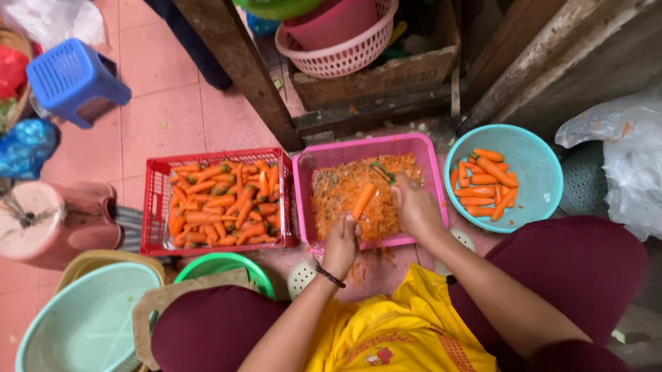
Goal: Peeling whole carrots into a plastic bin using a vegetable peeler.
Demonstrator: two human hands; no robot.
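My left hand (341, 243) grips the lower end of an orange carrot (363, 200), held slanted over a pink basket (304, 182) full of orange peelings. My right hand (415, 206) is closed on a small dark-handled peeler (384, 173) just right of the carrot's tip. A red crate (155, 206) of unpeeled carrots (220, 204) stands left of the pink basket. A teal colander bowl (539, 165) with several peeled carrots (483, 185) sits to the right.
A pale green colander (85, 331) and a green bowl (228, 264) lie near my left knee. Blue stool (75, 78), stacked baskets (336, 30) in a wooden box, a wooden post (241, 64), and a white plastic bag (648, 160) surround the spot.
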